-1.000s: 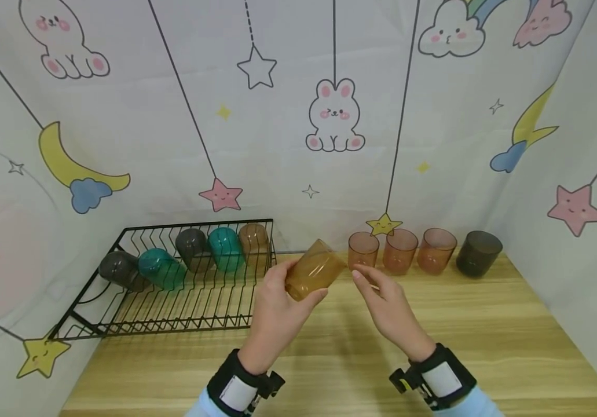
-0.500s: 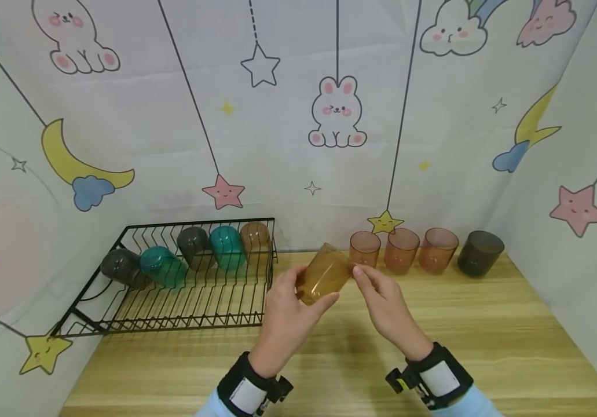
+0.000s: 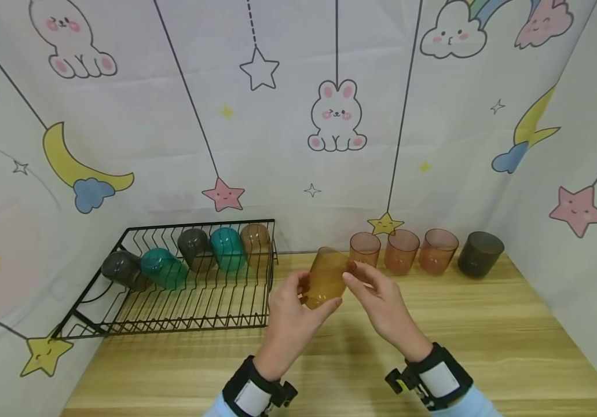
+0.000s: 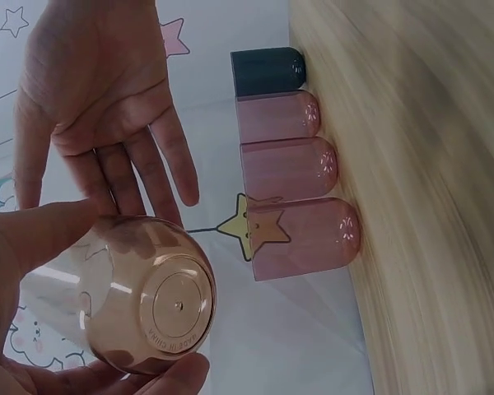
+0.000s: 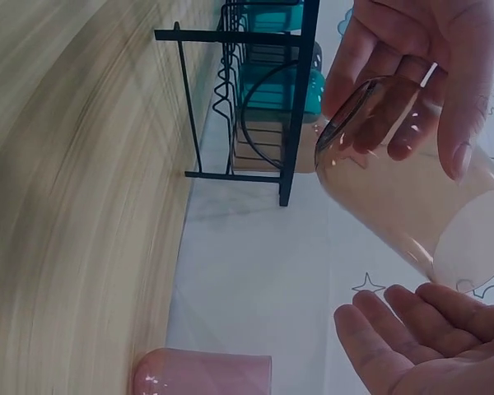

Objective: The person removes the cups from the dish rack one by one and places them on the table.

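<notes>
An amber clear cup (image 3: 325,281) hangs tilted in the air over the table, its ring-marked base toward the left wrist view (image 4: 177,304). My left hand (image 3: 297,324) grips its body, thumb on one side and fingers round the other. At the far end my right hand (image 3: 385,301) reaches to the cup; its index fingertip (image 5: 436,290) lies at the rim and the other fingers stretch out, relaxed. In the head view the right thumb overlaps the cup while a fingertip shows through its wall. Firm contact there is hard to judge.
Left of the hands stands a black wire rack (image 3: 173,330) with several grey, teal and brown cups lying in it. Several pinkish cups (image 3: 401,252) and a dark cup (image 3: 480,255) stand upright along the back wall. The wooden table (image 3: 486,341) spreads in front.
My left hand has brought the amber cup rightward and turned it more upright. The right fingertips now overlap its rim end more. Rack and standing cups stay as they were.
</notes>
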A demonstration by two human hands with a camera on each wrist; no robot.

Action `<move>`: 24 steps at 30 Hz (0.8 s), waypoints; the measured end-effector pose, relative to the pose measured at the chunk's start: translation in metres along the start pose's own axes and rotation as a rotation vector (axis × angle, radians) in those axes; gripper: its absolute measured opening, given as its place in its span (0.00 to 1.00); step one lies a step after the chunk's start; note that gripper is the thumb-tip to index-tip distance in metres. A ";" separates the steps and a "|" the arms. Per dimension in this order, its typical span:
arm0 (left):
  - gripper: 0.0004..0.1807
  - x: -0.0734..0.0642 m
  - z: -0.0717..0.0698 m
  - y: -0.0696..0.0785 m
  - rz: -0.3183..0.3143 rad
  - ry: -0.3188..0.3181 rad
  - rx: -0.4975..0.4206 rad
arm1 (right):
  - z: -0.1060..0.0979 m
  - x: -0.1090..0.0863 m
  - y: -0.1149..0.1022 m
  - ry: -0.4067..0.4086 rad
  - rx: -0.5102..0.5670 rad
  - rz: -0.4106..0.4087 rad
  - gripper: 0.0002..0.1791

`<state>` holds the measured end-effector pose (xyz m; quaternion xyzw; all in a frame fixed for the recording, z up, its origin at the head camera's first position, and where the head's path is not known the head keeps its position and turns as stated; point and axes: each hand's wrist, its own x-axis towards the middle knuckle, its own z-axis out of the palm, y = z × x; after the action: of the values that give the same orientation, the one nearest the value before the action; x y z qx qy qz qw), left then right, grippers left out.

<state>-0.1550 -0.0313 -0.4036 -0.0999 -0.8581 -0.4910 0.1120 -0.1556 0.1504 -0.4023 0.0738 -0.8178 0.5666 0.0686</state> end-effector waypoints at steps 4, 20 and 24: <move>0.38 -0.001 0.003 0.000 -0.030 -0.013 -0.025 | -0.001 -0.001 -0.012 -0.018 0.054 0.011 0.29; 0.42 -0.001 0.013 -0.005 -0.089 -0.050 -0.050 | 0.006 0.003 -0.022 -0.021 0.084 0.021 0.38; 0.42 0.000 0.014 -0.006 -0.093 -0.059 -0.058 | 0.008 0.005 -0.018 -0.006 0.058 0.003 0.39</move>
<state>-0.1580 -0.0220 -0.4159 -0.0774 -0.8502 -0.5172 0.0610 -0.1570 0.1361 -0.3881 0.0761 -0.8012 0.5901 0.0632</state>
